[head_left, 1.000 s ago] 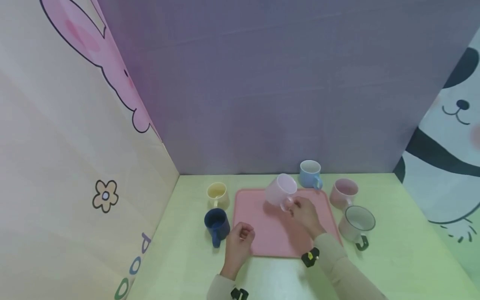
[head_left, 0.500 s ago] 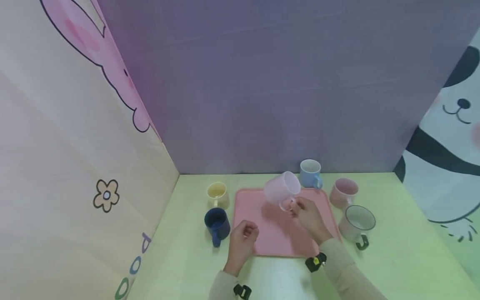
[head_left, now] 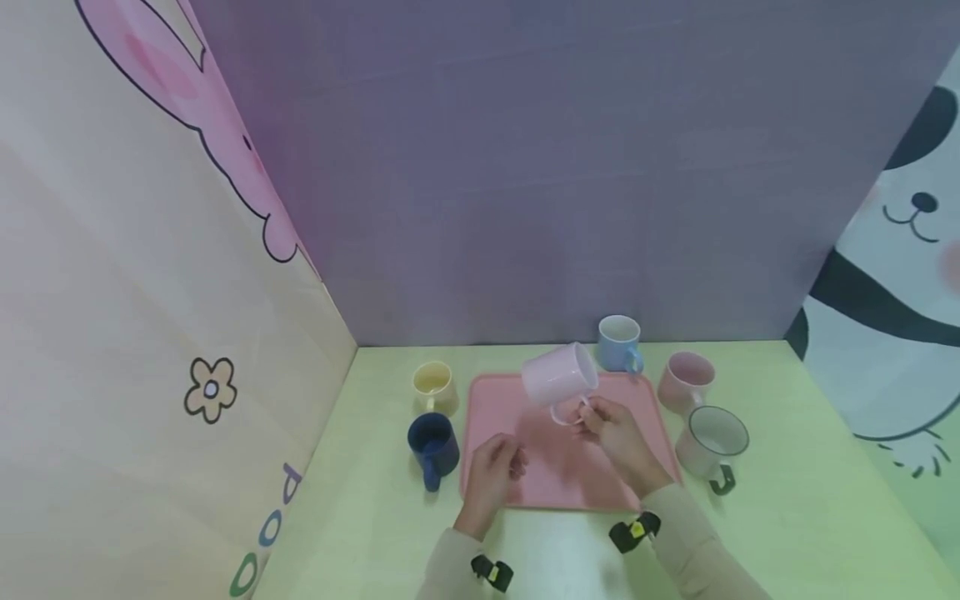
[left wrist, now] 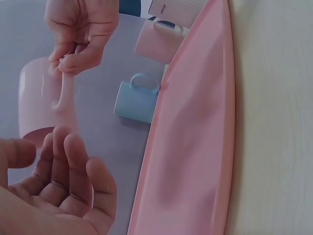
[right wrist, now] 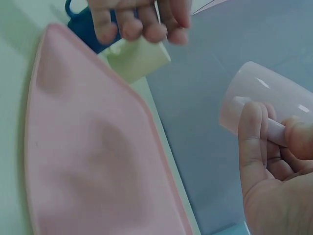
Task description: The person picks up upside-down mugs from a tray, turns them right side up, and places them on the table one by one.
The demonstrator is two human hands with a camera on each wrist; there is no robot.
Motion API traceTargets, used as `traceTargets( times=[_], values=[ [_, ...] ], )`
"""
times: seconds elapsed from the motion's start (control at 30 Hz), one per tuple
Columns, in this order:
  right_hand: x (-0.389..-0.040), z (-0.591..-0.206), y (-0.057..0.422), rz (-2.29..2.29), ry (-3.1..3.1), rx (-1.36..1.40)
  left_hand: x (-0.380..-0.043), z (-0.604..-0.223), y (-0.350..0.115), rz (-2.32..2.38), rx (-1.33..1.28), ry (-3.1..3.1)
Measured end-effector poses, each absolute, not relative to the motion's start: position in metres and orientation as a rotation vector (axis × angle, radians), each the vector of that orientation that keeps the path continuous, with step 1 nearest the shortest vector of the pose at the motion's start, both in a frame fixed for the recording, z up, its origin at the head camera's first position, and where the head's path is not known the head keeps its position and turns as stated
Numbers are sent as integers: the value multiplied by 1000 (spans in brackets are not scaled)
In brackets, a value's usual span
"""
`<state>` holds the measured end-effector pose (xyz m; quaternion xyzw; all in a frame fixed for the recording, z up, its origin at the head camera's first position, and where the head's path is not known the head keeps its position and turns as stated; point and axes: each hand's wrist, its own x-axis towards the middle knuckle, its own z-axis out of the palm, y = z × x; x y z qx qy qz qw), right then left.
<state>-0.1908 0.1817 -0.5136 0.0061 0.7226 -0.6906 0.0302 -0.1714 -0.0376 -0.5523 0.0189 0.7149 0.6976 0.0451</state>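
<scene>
A pale pink mug (head_left: 551, 377) hangs tilted on its side above the pink tray (head_left: 555, 487), its mouth facing right in the head view. My right hand (head_left: 618, 437) pinches its handle between thumb and fingers, which the right wrist view shows closely around the handle (right wrist: 276, 129). My left hand (head_left: 491, 475) hovers over the tray's left front part, holding nothing. Its fingers (left wrist: 76, 152) are loosely bent in the left wrist view, palm facing up there, and appear close to the mug's body (left wrist: 36, 93); whether they touch it I cannot tell.
Left of the tray stand a yellow mug (head_left: 433, 385) and a dark blue mug (head_left: 433, 446). A light blue mug (head_left: 618, 343) is behind its right rear corner. To its right are a dusky pink mug (head_left: 686, 383) and a white mug with a dark rim (head_left: 712, 442). A grey wall (head_left: 525, 208) rises behind.
The pink mug has been tipped further over, its mouth turning from upward to rightward. My left hand has moved a little right and forward over the tray. The other mugs stay put.
</scene>
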Motion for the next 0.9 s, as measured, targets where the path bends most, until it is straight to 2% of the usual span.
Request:
traceTargets(
  times=[0.9],
  values=[
    [-173, -514, 170, -2377, 1750, -2, -181, -533, -2, 2333, 92, 1812]
  ],
)
